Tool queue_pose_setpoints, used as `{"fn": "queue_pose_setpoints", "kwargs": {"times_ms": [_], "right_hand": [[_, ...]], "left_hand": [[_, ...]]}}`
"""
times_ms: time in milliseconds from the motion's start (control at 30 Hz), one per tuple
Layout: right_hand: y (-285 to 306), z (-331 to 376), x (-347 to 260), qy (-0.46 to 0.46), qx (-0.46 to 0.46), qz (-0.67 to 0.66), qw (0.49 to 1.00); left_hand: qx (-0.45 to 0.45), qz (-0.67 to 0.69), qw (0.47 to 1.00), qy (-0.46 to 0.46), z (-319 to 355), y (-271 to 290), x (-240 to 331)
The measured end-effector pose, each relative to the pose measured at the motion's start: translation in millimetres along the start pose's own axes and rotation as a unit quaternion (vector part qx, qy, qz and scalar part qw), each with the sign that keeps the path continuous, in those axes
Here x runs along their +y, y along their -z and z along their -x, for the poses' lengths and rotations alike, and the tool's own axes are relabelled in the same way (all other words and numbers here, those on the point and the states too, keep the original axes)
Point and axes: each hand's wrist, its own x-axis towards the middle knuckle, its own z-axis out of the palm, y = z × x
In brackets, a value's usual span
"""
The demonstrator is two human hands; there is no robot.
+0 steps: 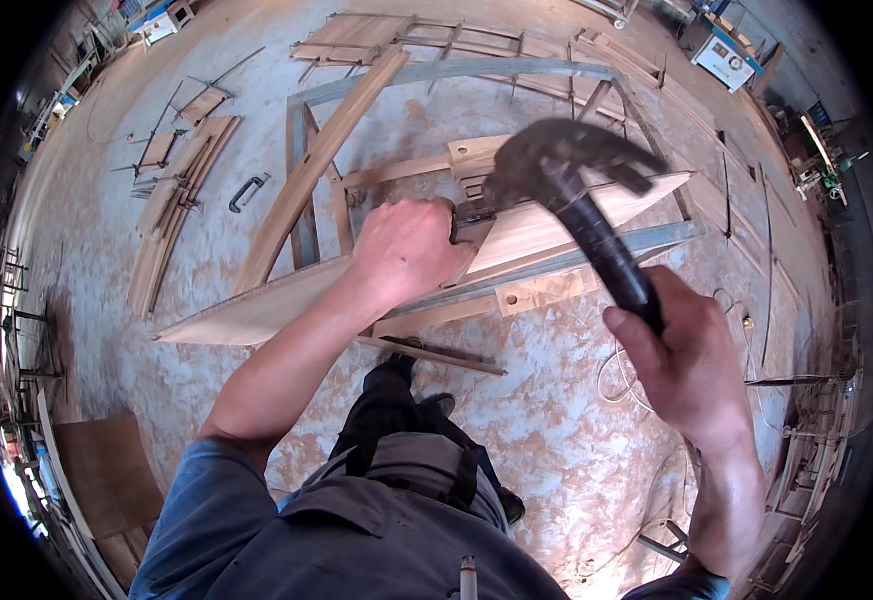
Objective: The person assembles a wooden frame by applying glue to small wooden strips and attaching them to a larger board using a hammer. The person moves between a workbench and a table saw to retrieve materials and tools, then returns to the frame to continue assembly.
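My right hand (691,355) is wrapped round the black handle of a claw hammer (606,245). The hammer is raised, its dark, slightly blurred head tilted up and left, above the right part of a long pale wooden board (566,225). My left hand (411,250) is closed in a fist at the middle of that board. A small dark piece shows beside its thumb, but what the fingers grip is hidden. Under the board stands a blue-grey metal frame (456,68) with wooden pieces in it, among them a block with a hole (546,291).
A long timber (321,165) leans across the frame's left side. Farther left lie a C-clamp (248,193) and stacked planks (181,215). Clamped panels (356,38) lie at the back. A thin wooden strip (436,356) is by my feet, and a pale cable (606,378) loops on the right.
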Motion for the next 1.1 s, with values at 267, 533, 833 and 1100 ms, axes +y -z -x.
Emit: {"fn": "queue_pose_setpoints", "kwargs": {"times_ms": [267,533,833,1100], "right_hand": [[-31,-9,15,0.046,-0.025,0.003,0.999],[-13,-2,11,0.041,0.005,-0.017,0.999],[-33,-13,18,0.069,0.0,0.013,0.998],[-31,-10,17,0.07,0.017,-0.002,0.997]], "left_hand": [[-0.018,-0.071,0.996,0.04,6,0,3],[0.035,-0.124,0.991,-0.017,13,-8,-5],[0.07,-0.116,0.99,-0.042,16,-13,-4],[0.055,-0.138,0.989,-0.018,14,-13,-3]]}}
